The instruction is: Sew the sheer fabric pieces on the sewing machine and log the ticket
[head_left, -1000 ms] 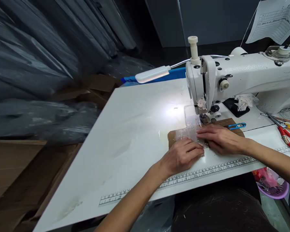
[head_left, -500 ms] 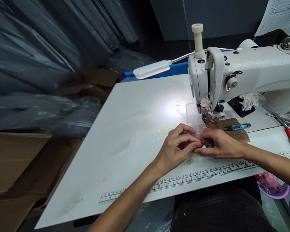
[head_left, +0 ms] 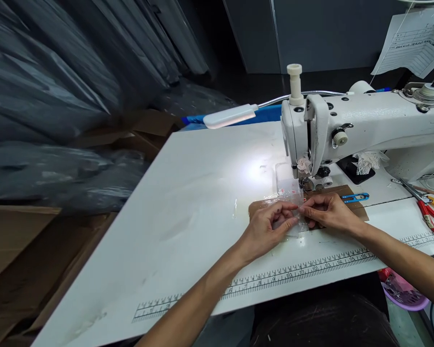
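Observation:
A small piece of sheer, whitish fabric (head_left: 303,225) lies between my hands, just in front of the sewing machine's presser foot (head_left: 305,183). My left hand (head_left: 266,225) has curled fingers on its left side, with the index fingertip at the fabric's upper edge. Thumb and index finger of my right hand (head_left: 329,212) pinch the fabric on the other side, close to the left fingertips. The fabric's exact shape is hard to make out. Beneath both hands runs a brown strip (head_left: 354,207); blue thread snips (head_left: 355,197) rest on it, partly behind my right hand.
The white sewing machine (head_left: 369,118) stands at right, with a lamp (head_left: 229,116) lighting the white table (head_left: 188,207). Red-handled scissors (head_left: 425,205) lie at far right. A printed ruler (head_left: 275,279) follows the front edge. A purple basket (head_left: 407,301) sits below the table.
My hands have lowered their grip and drawn slightly apart, and the left thumb has moved off the right fingertips. More of the sheer fabric and brown strip shows. The view has tilted up slightly.

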### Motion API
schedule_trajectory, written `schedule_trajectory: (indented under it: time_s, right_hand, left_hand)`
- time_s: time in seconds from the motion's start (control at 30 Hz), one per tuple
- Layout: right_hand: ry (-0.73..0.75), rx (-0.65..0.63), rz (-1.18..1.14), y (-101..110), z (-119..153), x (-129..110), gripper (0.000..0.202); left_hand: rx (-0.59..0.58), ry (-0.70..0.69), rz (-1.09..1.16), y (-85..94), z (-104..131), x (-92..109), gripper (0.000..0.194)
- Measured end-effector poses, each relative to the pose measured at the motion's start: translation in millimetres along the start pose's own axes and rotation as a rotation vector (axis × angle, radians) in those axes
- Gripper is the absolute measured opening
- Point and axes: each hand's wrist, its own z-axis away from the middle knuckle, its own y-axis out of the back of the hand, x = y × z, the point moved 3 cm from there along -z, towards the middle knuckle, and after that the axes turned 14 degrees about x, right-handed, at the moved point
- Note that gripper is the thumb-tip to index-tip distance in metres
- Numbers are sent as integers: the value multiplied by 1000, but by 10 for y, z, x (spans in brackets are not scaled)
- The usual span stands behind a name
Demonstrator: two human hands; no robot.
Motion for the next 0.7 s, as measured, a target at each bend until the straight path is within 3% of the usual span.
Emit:
schedule_trajectory:
  time_s: [0.13, 0.3, 0.43, 0.53, 0.7]
  right_hand:
    - [22, -15, 26, 30, 16, -5, 39]
    - [19, 70, 122, 103, 29, -27, 23]
    - [47, 11, 224, 102, 70, -42, 16]
    - [104, -13, 279, 64, 106, -62, 17]
    - [247, 64, 361, 8, 128, -101, 15]
  left_hand:
    - [20, -81, -101, -11, 7, 67, 24]
    - [85, -94, -90, -32, 13, 68, 26]
    - [101, -121, -79, -38, 20, 76, 23]
    - [118, -134, -113, -41, 20, 85, 21]
    - [144, -138, -118, -53, 15, 89, 19]
